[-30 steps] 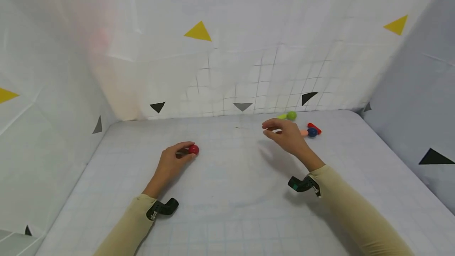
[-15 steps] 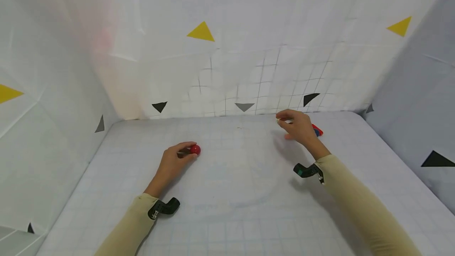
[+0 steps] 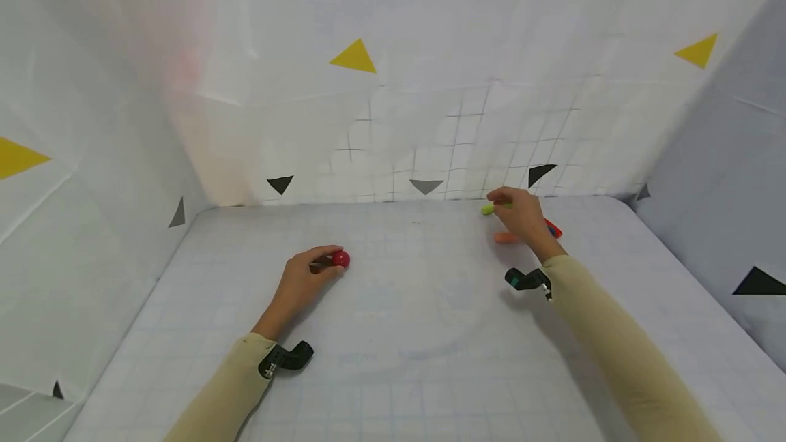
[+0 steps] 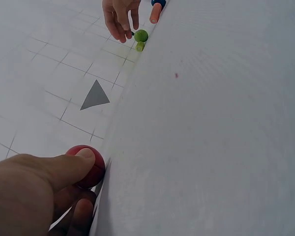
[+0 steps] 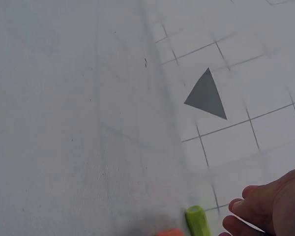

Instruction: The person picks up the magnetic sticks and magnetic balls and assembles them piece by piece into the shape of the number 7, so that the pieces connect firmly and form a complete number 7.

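Observation:
At the left of the head view, my left hand [image 3: 299, 284] holds a red ball [image 3: 340, 259] close over the table. The left wrist view shows the thumb [image 4: 71, 167] pressed on this ball [image 4: 91, 172], other fingers below. On the far right side, my right hand [image 3: 522, 215] hovers with loosely bent fingers over a light-green stick [image 3: 488, 210] with a green ball head [image 4: 141, 36]. Its fingertips are right beside that head. Nearer lies an orange stick [image 3: 505, 238] with a blue head [image 4: 158, 3], partly hidden by the hand.
A red piece [image 3: 555, 229] shows behind the right wrist. White sheeting [image 3: 430, 121] with grid lines and triangle stickers rises at the back and both sides of the white table [image 3: 393, 333]. Each wrist carries a dark camera mount [image 3: 285, 358].
My right hand has moved right and toward the back, over the green-headed stick, and now covers part of the orange one. The left hand keeps holding the red ball in place.

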Available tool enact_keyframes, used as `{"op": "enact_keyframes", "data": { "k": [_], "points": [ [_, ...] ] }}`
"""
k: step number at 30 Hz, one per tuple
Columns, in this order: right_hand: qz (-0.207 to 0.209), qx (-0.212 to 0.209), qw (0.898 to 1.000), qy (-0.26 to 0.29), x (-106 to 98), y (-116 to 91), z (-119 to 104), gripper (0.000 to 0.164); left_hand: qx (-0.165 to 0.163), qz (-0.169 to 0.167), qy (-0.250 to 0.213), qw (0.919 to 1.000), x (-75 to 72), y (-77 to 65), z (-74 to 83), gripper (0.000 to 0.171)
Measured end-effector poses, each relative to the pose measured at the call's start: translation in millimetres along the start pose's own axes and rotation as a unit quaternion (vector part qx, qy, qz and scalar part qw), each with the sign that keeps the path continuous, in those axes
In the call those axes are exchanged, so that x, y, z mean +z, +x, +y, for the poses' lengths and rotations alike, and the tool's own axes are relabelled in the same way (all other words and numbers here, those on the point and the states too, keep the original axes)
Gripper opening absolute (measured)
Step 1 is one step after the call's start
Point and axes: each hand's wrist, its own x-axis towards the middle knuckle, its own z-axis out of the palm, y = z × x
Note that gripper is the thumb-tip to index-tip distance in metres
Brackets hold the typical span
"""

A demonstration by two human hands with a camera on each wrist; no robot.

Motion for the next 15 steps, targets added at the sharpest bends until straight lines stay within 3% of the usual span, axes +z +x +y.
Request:
{"op": "enact_keyframes", "data": {
  "k": [5,15],
  "points": [
    [-0.003,0.029,1.000,-0.009,4,5,12,0.035,0.005,0.000,0.003,1.0000,1.8,1.1,-0.6,0.042],
    [-0.004,0.048,0.999,-0.011,9,13,22,0.041,-0.001,0.001,-0.003,1.0000,1.2,1.3,-0.6,0.042]
  ]
}}
